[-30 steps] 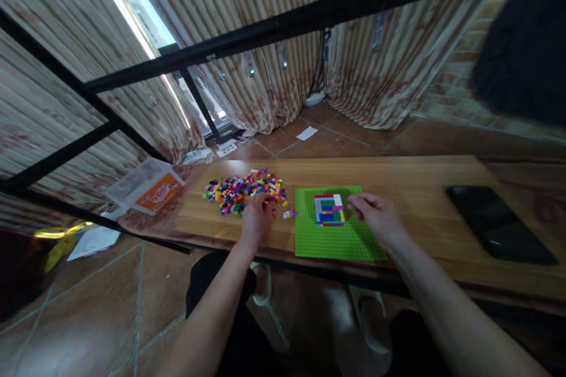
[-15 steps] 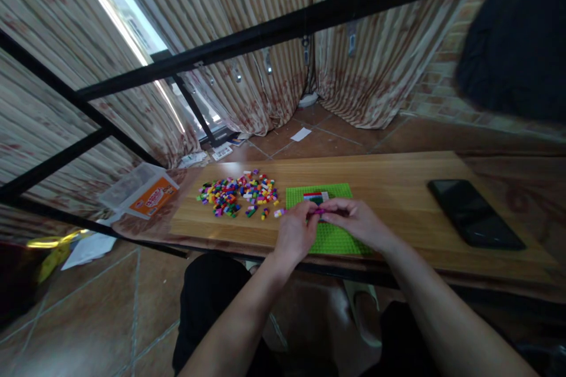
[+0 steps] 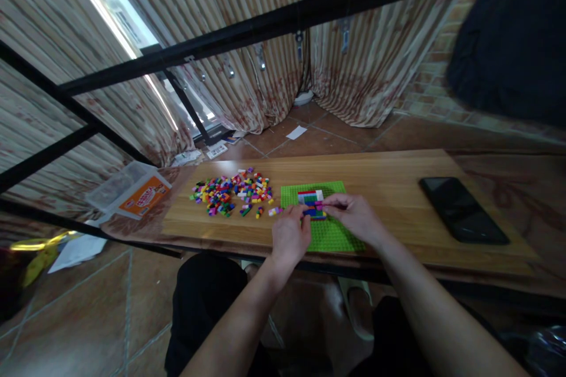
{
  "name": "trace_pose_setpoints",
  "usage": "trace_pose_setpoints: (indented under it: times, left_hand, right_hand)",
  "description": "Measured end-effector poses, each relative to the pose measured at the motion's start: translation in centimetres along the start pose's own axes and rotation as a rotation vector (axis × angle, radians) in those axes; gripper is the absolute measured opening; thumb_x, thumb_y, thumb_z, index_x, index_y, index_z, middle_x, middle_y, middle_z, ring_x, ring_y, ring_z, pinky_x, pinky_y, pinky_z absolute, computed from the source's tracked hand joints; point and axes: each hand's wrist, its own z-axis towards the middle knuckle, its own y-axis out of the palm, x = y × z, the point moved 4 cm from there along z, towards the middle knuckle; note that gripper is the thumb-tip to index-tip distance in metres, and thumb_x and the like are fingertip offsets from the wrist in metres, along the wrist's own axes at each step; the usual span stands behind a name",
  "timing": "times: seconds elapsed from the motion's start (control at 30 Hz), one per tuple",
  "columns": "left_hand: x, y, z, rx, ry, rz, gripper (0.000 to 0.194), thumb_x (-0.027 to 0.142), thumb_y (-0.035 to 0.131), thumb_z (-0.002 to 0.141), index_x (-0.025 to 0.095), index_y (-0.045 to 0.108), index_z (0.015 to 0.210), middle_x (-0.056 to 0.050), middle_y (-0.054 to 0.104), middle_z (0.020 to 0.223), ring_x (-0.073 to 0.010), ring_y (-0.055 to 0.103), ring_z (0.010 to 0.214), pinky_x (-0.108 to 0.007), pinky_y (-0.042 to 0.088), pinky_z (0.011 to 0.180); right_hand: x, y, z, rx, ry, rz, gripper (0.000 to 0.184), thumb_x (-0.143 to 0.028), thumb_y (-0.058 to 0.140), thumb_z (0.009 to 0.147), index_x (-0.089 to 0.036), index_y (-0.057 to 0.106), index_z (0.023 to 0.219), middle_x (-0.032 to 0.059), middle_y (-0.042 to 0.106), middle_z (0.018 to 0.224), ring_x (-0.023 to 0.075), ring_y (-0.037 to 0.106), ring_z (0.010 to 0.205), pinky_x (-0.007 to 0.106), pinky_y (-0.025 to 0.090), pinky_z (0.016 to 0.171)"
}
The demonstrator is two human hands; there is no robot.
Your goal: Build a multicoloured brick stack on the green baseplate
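Note:
A bright green studded baseplate (image 3: 338,241) lies on the wooden board, carrying a small build of toy bricks (image 3: 309,195) in red, white, blue and green. My right hand (image 3: 354,218) comes in from the right, thumb and forefinger pinching a magenta brick (image 3: 319,205) at the build's edge. At the build's left side is my left hand (image 3: 290,235), its fingers closed against the blue bricks (image 3: 312,212). Whatever lies between those left fingertips is too small to make out. A pale pink and white brick piece (image 3: 275,211) sits just left of the baseplate.
Several loose coloured bricks (image 3: 221,191) are heaped on the board's left part. Beyond them stands a clear plastic box (image 3: 119,182) with an orange label. A black phone (image 3: 462,210) lies on the right. A dark metal rail (image 3: 247,38) crosses behind the board.
My hands have drawn slightly apart, so more of the blue and green bricks between them shows. The magenta brick stays in my right fingers. The whole view has shifted a little.

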Motion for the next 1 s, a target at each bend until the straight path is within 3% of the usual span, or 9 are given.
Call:
trace_pose_setpoints:
  times: [0.13, 0.27, 0.53, 0.77, 1.0]
  left_hand:
    - [0.5, 0.8, -0.7, -0.114, -0.099, -0.044, 0.033, 0.025, 0.055, 0.087, 0.021, 0.066, 0.118, -0.002, 0.067, 0.073, -0.0170, 0.059, 0.065, -0.029, 0.046, 0.068]
    - [0.9, 1.3, -0.8, -0.144, -0.145, -0.120, 0.040, 0.026, 0.054, 0.086, 0.020, 0.063, 0.125, -0.001, 0.067, 0.069, -0.0155, 0.056, 0.057, -0.027, 0.044, 0.061]
    - [0.8, 1.6, -0.6, -0.153, -0.129, -0.143, 0.042, 0.027, 0.055, 0.085, 0.019, 0.061, 0.126, -0.001, 0.067, 0.068, -0.0159, 0.057, 0.056, -0.027, 0.045, 0.060]
    - [1.0, 1.6, -0.7, -0.161, -0.141, -0.148, 0.044, 0.027, 0.055, 0.085, 0.019, 0.060, 0.128, -0.001, 0.067, 0.069, -0.0162, 0.056, 0.056, -0.028, 0.045, 0.062]
    - [1.3, 1.7, -0.8, -0.195, -0.153, -0.093, 0.045, 0.027, 0.054, 0.086, 0.019, 0.058, 0.130, -0.003, 0.068, 0.073, -0.0188, 0.060, 0.061, -0.030, 0.046, 0.065]
  right_hand:
    - [0.4, 0.2, 0.1, -0.003, -0.012, -0.004, 0.011, -0.035, 0.071, 0.070, -0.026, 0.076, 0.075, 0.0007, 0.075, 0.075, 0.0177, 0.066, 0.068, 0.030, 0.050, 0.066]
    - [1.3, 0.3, 0.3, 0.029, -0.003, -0.013, 0.012, -0.034, 0.071, 0.069, -0.025, 0.075, 0.075, 0.0008, 0.074, 0.074, 0.0170, 0.064, 0.066, 0.030, 0.050, 0.066]
    - [1.9, 0.3, 0.6, 0.069, 0.048, 0.075, 0.019, -0.038, 0.076, 0.064, -0.022, 0.072, 0.073, 0.0020, 0.072, 0.073, 0.0163, 0.063, 0.066, 0.029, 0.050, 0.066]
    - [2.1, 0.3, 0.7, 0.100, 0.106, 0.122, 0.029, -0.046, 0.076, 0.065, -0.018, 0.071, 0.074, 0.0009, 0.068, 0.065, 0.0119, 0.054, 0.054, 0.025, 0.041, 0.052]
    - [2.5, 0.4, 0.8, 0.145, 0.143, 0.096, 0.036, -0.051, 0.078, 0.061, -0.018, 0.072, 0.073, 0.0021, 0.068, 0.065, 0.0115, 0.053, 0.052, 0.024, 0.038, 0.048]
